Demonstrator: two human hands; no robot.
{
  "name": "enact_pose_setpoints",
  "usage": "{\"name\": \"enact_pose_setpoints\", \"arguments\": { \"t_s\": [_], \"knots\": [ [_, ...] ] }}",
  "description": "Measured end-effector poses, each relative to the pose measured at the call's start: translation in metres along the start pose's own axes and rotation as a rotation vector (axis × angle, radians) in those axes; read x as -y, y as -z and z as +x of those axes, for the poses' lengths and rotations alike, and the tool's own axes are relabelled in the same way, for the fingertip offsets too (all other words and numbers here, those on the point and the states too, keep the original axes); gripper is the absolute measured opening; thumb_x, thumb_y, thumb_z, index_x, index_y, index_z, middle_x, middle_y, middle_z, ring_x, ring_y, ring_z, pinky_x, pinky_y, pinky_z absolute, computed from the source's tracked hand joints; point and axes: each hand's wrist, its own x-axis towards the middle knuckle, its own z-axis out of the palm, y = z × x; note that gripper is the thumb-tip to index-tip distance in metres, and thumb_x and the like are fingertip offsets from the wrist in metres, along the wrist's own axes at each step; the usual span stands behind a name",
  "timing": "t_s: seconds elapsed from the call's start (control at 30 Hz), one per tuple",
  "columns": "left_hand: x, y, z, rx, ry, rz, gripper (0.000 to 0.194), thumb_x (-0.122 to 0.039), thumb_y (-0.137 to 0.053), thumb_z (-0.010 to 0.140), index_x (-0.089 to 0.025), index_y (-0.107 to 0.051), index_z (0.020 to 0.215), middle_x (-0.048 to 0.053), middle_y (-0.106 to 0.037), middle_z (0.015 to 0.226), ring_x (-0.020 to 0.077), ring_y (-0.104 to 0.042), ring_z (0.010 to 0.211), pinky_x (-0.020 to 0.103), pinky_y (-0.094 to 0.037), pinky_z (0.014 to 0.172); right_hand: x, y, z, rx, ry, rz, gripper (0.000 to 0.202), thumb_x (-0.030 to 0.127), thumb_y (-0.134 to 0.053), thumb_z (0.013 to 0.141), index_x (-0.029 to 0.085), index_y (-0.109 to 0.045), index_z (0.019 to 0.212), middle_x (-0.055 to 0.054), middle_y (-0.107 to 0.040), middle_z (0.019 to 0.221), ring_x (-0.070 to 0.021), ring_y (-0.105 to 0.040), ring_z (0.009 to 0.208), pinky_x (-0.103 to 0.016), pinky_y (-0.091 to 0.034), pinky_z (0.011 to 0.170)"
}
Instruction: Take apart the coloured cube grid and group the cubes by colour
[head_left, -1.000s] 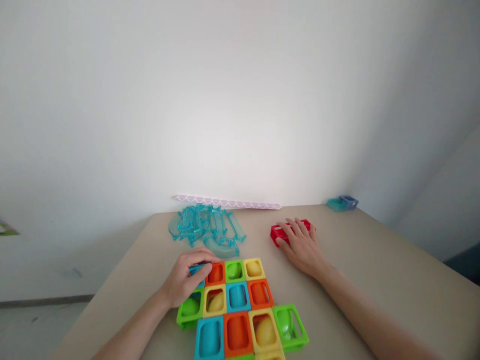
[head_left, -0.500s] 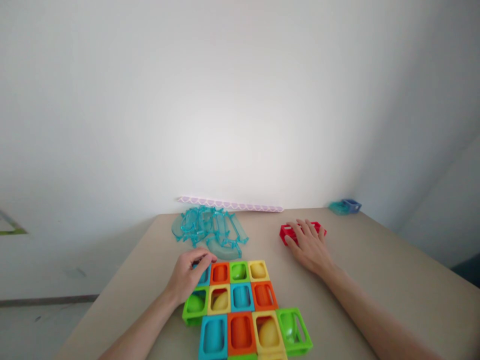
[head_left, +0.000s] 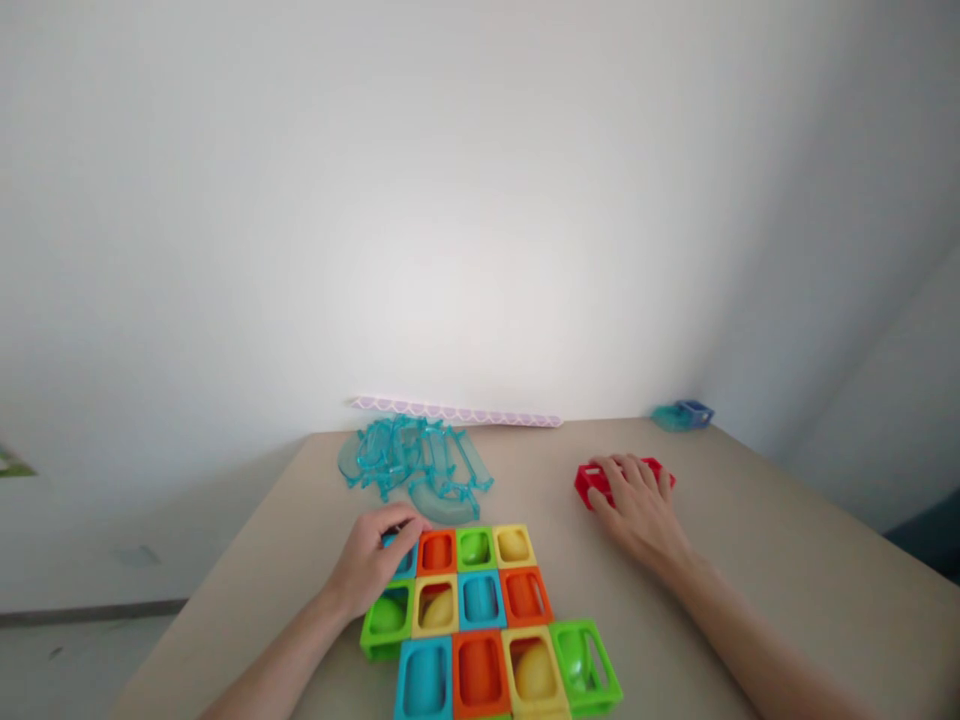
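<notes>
My left hand [head_left: 377,558] is curled over the far left corner of a patchwork of coloured blocks, its fingers around a blue block [head_left: 406,563]. Beside that block sits an orange block [head_left: 437,551], then a green one [head_left: 475,547] and a yellow one [head_left: 513,545]. Nearer rows hold more blue, orange, yellow and green blocks, with windows and curved pieces inside. On the right, my right hand [head_left: 637,510] lies over red blocks [head_left: 590,485], fingers bent across them. The hand covers much of the red, so their number cannot be told.
Behind the patchwork lies a heap of clear teal track pieces [head_left: 409,455]. A lilac patterned strip [head_left: 457,412] runs along the wall. At the far right corner of the table [head_left: 525,480] are a dark blue block [head_left: 696,413] and a teal piece [head_left: 670,418].
My right hand and the red blocks have shifted right and nearer to me. My left hand stays on the blue block. The view has moved slightly.
</notes>
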Motion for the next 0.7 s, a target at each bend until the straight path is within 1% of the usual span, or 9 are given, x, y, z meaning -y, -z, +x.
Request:
{"name": "enact_pose_setpoints", "arguments": {
  "t_s": [0.1, 0.2, 0.3, 0.37, 0.4, 0.47, 0.57, 0.63, 0.7],
  "knots": [
    [-0.001, 0.0, 0.0, 0.004, 0.002, 0.001, 0.033, -0.039, -0.052, 0.09, -0.015, -0.075, 0.091, 0.006, -0.073, 0.091, 0.0201, -0.064, 0.084, 0.026, -0.044, 0.076, -0.013, 0.0, -0.014, -0.033, 0.03, -0.017, 0.043, 0.038, -0.034, 0.092, 0.017, -0.053, 0.123, -0.015, -0.055, 0.126, -0.0325, -0.042, 0.123, -0.055, -0.024, 0.104],
    [-0.003, -0.001, 0.001, -0.013, 0.007, 0.01, 0.033, -0.039, -0.052, 0.089, -0.015, -0.075, 0.089, 0.006, -0.073, 0.088, 0.0199, -0.063, 0.082, 0.026, -0.044, 0.074, -0.019, 0.003, -0.019, -0.078, -0.001, -0.01, 0.042, 0.036, -0.034, 0.091, 0.016, -0.055, 0.121, -0.017, -0.055, 0.123, -0.0351, -0.044, 0.121, -0.06, -0.026, 0.101],
    [-0.004, -0.003, 0.001, -0.031, 0.018, -0.002, 0.033, -0.038, -0.052, 0.089, -0.015, -0.076, 0.088, 0.006, -0.073, 0.086, 0.0203, -0.063, 0.081, 0.026, -0.044, 0.073, -0.003, 0.018, -0.016, -0.212, 0.015, 0.093, 0.04, 0.037, -0.037, 0.091, 0.015, -0.058, 0.117, -0.019, -0.053, 0.125, -0.0377, -0.043, 0.122, -0.062, -0.028, 0.098],
    [-0.003, -0.005, 0.001, -0.037, 0.015, -0.002, 0.034, -0.039, -0.052, 0.089, -0.015, -0.076, 0.088, 0.006, -0.072, 0.084, 0.0208, -0.063, 0.081, 0.027, -0.044, 0.074, 0.023, 0.035, -0.011, -0.246, 0.139, 0.272, 0.033, 0.034, -0.042, 0.09, 0.016, -0.06, 0.112, -0.017, -0.057, 0.12, -0.0328, -0.05, 0.114, -0.053, -0.035, 0.097],
    [-0.003, -0.005, 0.001, -0.037, 0.012, 0.002, 0.034, -0.039, -0.052, 0.089, -0.015, -0.076, 0.087, 0.006, -0.071, 0.082, 0.021, -0.062, 0.081, 0.027, -0.044, 0.074, 0.039, 0.044, -0.009, -0.2, 0.225, 0.384, 0.029, 0.031, -0.043, 0.09, 0.016, -0.061, 0.107, -0.014, -0.062, 0.111, -0.0283, -0.056, 0.105, -0.046, -0.04, 0.093],
    [-0.003, -0.005, 0.001, -0.033, 0.011, 0.005, 0.034, -0.039, -0.051, 0.089, -0.015, -0.076, 0.086, 0.005, -0.07, 0.08, 0.0213, -0.062, 0.081, 0.028, -0.044, 0.074, 0.075, 0.059, -0.004, -0.006, 0.319, 0.537, 0.025, 0.022, -0.04, 0.09, 0.017, -0.064, 0.095, -0.01, -0.067, 0.093, -0.0221, -0.061, 0.092, -0.036, -0.045, 0.087],
    [-0.003, -0.004, 0.002, -0.022, 0.017, -0.002, 0.033, -0.037, -0.05, 0.089, -0.016, -0.076, 0.084, 0.005, -0.07, 0.081, 0.0216, -0.063, 0.082, 0.029, -0.043, 0.075, 0.126, 0.066, 0.003, 0.285, 0.444, 0.521, 0.026, 0.017, -0.043, 0.085, 0.018, -0.066, 0.098, -0.007, -0.068, 0.096, -0.0198, -0.063, 0.09, -0.03, -0.046, 0.081],
    [-0.004, -0.004, 0.002, -0.014, 0.022, -0.013, 0.032, -0.034, -0.05, 0.089, -0.016, -0.075, 0.082, 0.005, -0.071, 0.083, 0.0219, -0.063, 0.083, 0.029, -0.044, 0.076, 0.151, 0.061, 0.007, 0.379, 0.522, 0.426, 0.022, 0.021, -0.044, 0.084, 0.019, -0.066, 0.088, -0.008, -0.068, 0.089, -0.0213, -0.064, 0.084, -0.03, -0.047, 0.075],
    [-0.004, -0.004, 0.002, -0.029, 0.05, -0.022, 0.03, -0.033, -0.05, 0.088, -0.016, -0.074, 0.079, 0.005, -0.071, 0.083, 0.0219, -0.063, 0.084, 0.029, -0.044, 0.076, 0.164, 0.053, 0.008, 0.392, 0.538, 0.385, 0.023, 0.021, -0.042, 0.085, 0.019, -0.064, 0.079, -0.008, -0.067, 0.082, -0.0221, -0.064, 0.078, -0.03, -0.046, 0.069]
  ]
}}
